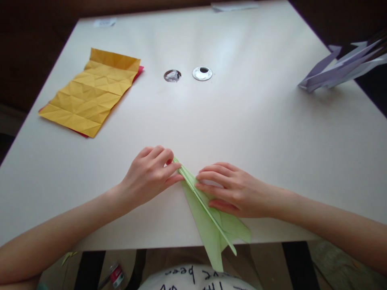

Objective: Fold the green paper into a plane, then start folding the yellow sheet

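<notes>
A light green folded paper plane (202, 217) lies at the table's near edge, its wide end hanging over toward my body. Its narrow tip points away and to the left. My left hand (154, 171) pinches that narrow end between thumb and curled fingers. On the right wing rests my right hand (231, 189), fingers slightly bent and apart, with the fingertips touching the paper near the centre fold. Part of the right wing is hidden under this hand.
Creased yellow paper (90, 94) lies at the left on top of red paper (138, 73). Two round table holes (173, 75) sit in the middle. Pale purple folded paper (335, 70) stands at the right edge. A white paper piece (234, 6) is at the far edge.
</notes>
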A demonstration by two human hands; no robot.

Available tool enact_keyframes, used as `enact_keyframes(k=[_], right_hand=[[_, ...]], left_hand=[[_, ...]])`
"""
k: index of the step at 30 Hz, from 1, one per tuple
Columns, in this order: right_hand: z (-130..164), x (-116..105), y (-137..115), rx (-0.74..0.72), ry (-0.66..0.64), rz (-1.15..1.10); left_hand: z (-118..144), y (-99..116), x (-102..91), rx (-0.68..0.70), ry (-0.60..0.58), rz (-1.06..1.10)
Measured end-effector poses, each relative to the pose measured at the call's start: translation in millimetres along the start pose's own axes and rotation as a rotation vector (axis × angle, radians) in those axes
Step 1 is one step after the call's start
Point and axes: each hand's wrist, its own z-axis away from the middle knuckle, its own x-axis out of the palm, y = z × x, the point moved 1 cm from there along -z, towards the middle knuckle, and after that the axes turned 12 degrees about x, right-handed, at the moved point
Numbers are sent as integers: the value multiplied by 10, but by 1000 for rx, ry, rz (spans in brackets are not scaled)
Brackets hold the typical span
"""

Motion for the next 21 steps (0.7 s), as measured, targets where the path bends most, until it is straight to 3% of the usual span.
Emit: enact_keyframes(k=[12,17,21], right_hand=[[0,3,-7,5,5,-5],[-1,13,-8,5,4,5],[3,8,-8,2,12,0]], left_hand=[[14,-37,15,-21,5,-61],[5,7,66,193,6,179],[8,24,108,215,-10,314]])
